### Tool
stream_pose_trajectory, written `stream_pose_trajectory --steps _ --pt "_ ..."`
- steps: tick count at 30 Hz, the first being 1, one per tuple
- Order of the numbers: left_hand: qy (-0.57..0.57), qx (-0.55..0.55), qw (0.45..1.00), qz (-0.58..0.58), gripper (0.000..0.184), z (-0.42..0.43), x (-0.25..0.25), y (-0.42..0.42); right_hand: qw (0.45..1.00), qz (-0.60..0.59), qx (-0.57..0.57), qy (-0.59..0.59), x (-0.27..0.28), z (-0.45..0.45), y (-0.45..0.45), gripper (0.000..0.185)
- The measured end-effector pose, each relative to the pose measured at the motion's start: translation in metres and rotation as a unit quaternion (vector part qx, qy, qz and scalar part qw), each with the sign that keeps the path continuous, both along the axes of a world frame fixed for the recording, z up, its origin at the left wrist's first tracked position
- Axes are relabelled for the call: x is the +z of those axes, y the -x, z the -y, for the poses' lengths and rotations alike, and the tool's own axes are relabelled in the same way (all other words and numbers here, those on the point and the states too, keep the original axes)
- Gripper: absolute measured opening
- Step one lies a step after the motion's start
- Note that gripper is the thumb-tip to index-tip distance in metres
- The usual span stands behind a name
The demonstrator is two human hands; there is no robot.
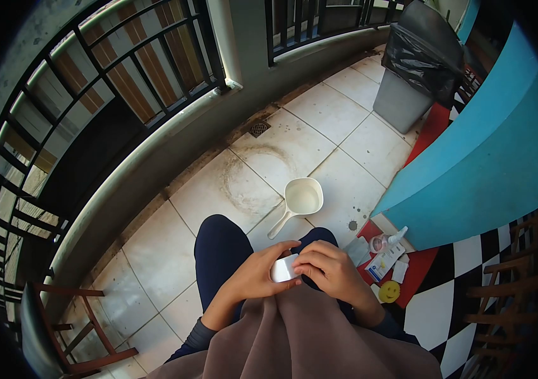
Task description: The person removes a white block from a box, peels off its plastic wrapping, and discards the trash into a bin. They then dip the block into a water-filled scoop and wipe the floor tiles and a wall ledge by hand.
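Note:
A small white box-like object point(283, 268) is held above my lap. My left hand point(257, 271) is wrapped round it from the left side. The bent fingers of my right hand point(330, 268) press on its right end; the part under them is hidden. Beyond my knees, a white dipper point(303, 197) with a handle stands on the tiled floor, with what looks like liquid inside. To the right lie a clear bottle with a white nozzle point(397, 236), a white and blue packet point(380, 264) and a yellow smiley-face item point(389, 291).
A grey bin point(401, 98) with a black bag stands at the back right, beside a blue wall point(471, 183). Black railings point(149, 57) top the low wall. A wooden-legged chair point(85, 328) is at lower left. A floor drain point(259, 129) lies near the wall.

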State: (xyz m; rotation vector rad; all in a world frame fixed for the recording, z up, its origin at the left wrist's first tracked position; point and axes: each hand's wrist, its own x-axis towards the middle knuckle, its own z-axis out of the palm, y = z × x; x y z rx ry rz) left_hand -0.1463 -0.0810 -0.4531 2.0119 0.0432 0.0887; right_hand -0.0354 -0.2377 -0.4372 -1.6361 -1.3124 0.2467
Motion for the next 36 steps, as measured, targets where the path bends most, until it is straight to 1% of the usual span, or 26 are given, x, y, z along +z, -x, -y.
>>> stream_pose_trajectory --steps 3,6,9,15,18,23,27,29,32,33,35,36 --pt "0.003 -0.002 1.0 0.009 0.067 0.001 -0.001 -0.001 1.0 0.003 -0.003 -0.008 0.0 -0.003 0.001 0.004" --pt "0.003 -0.001 1.0 0.01 0.066 0.001 0.0 -0.002 0.999 0.033 -0.001 -0.003 0.001 -0.006 0.004 0.005" --pt "0.0 0.001 1.0 0.001 0.064 0.0 0.0 -0.002 0.998 0.061 0.0 -0.005 -0.003 -0.008 0.006 0.008" --pt "-0.009 0.017 1.0 0.014 0.062 -0.002 0.001 -0.004 0.997 0.072 0.03 0.001 -0.003 -0.007 0.005 0.012" --pt "-0.02 0.029 0.999 0.027 0.061 -0.008 0.004 -0.003 0.998 0.052 0.043 -0.005 -0.001 -0.004 0.002 0.011" --pt "-0.017 0.034 0.999 0.02 0.058 -0.009 0.005 -0.001 0.999 0.002 0.025 -0.024 0.004 0.001 -0.006 0.007" --pt "-0.021 0.012 0.994 0.111 0.059 -0.007 -0.005 -0.002 0.999 -0.013 -0.02 -0.033 0.008 0.001 -0.004 0.008" --pt "-0.044 0.009 0.984 0.175 0.061 -0.007 -0.01 -0.003 0.993 -0.112 -0.039 -0.019 0.006 0.002 -0.004 0.008" --pt "0.092 0.043 0.969 0.223 0.065 0.004 -0.026 -0.003 0.968 -0.242 -0.061 -0.029 -0.008 0.0 -0.001 0.008" --pt "0.123 0.044 0.969 0.21 0.064 0.006 -0.026 -0.002 0.956 -0.281 -0.067 -0.038 -0.012 -0.001 -0.001 0.008" --pt "0.186 0.043 0.964 0.184 0.063 0.011 -0.026 0.0 0.962 -0.25 -0.101 -0.045 -0.013 -0.005 0.002 0.008" --pt "0.197 0.068 0.963 0.171 0.062 0.014 -0.026 -0.001 0.964 -0.234 -0.119 -0.048 -0.013 -0.006 0.003 0.008"
